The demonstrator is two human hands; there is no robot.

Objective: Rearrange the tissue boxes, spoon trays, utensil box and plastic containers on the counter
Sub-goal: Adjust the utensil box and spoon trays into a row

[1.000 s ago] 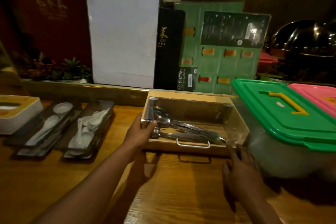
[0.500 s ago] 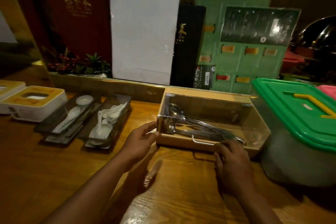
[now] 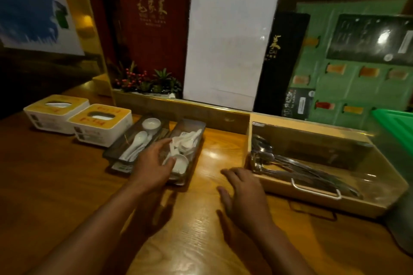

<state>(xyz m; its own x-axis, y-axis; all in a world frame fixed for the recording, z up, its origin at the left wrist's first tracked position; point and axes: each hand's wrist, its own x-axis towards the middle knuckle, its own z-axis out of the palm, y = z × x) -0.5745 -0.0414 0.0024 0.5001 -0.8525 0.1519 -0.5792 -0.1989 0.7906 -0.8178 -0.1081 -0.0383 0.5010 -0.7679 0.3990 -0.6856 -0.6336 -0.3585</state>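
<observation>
While the right hand [image 3: 243, 194] is held flat and empty beside the utensil box [image 3: 312, 163], the nearer spoon tray [image 3: 187, 154] is covered by the spread, empty left hand [image 3: 152, 163] (grip not yet closed); a firm hold is needed next.

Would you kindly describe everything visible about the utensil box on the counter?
The utensil box is a long, shallow case that looks like pale wood, with a clear lid or front panel and a thin metal handle along its near edge. Inside lie several long metal ladles and spoons, bowls toward its left end. It sits flat on the wooden counter, angled slightly. The right hand hovers beside its left corner; contact is unclear.
</observation>
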